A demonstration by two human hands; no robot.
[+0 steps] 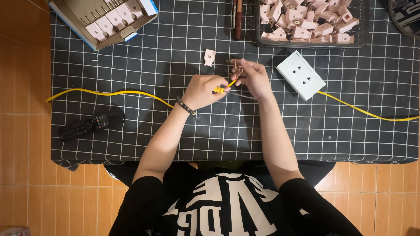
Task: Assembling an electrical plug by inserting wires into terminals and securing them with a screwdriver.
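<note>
A low worktop [131,140] covered by a black cloth with a white grid is seen from above, and a long yellow plastic-sheathed cable [109,92] is laid across it from left to right. At the far right edge a dark plastic tray [363,26] heaped with pale pink plug parts is set; at the far left an open blue-and-grey cardboard box [72,19] of finished pink plugs is placed. A white rectangular wall socket [300,74] lies just beside the right hand [253,78], and a black remote control [83,126] rests near the left edge.

The left hand [201,91] is closed around the yellow handle of a small screwdriver [224,87], its tip directed at the small plug piece with bare copper strands [237,66] that is pinched between the right hand's curled fingertips above the middle of the cloth. That piece is judged light, rigid and easily dropped, its strands soft and readily bent, so it is best gripped by its flat plastic sides. A single pink plug cover [210,57] lies apart, just beyond the hands.
</note>
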